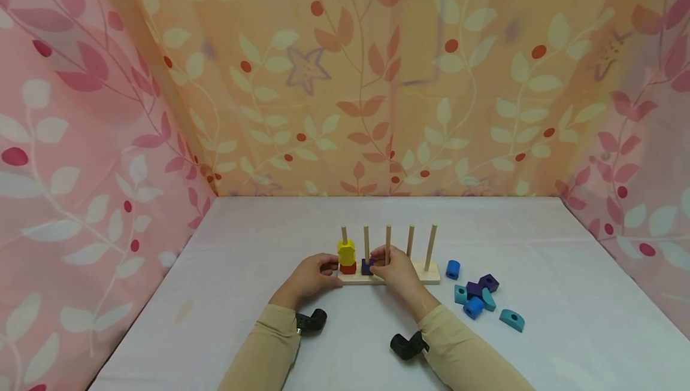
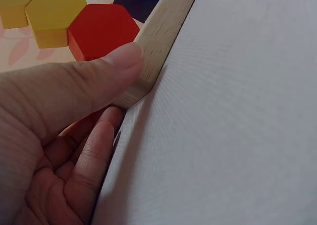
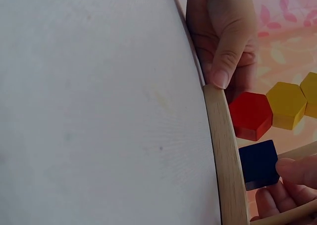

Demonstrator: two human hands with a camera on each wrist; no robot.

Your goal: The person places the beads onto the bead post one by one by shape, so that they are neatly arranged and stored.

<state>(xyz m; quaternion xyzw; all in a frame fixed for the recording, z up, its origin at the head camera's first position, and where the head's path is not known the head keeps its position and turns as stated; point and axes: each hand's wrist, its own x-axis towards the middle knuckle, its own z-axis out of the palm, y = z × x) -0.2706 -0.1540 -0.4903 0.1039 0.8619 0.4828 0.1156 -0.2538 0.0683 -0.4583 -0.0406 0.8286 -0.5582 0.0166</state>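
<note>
A wooden peg board (image 1: 360, 281) with several upright pegs lies on the table. At its left end my left hand (image 1: 311, 275) grips the base, thumb (image 2: 126, 56) on its front edge and fingers curled at the end. On the leftmost peg, a red hexagonal block (image 3: 251, 115) sits at the bottom, under yellow blocks (image 1: 346, 252). A dark blue square block (image 3: 259, 163) is low on the second peg. My right hand (image 1: 400, 272) pinches that block at its edge, the thumb (image 3: 299, 169) against it and the fingers partly hidden behind.
Right of the board lie loose blocks: blue cylinders (image 1: 453, 269), purple blocks (image 1: 489, 282) and teal pieces (image 1: 511, 320), some half-round. Pegs at the right end (image 1: 432, 247) carry no blocks. Patterned cloth (image 1: 345, 79) hangs behind and at both sides of the white table (image 1: 242, 229).
</note>
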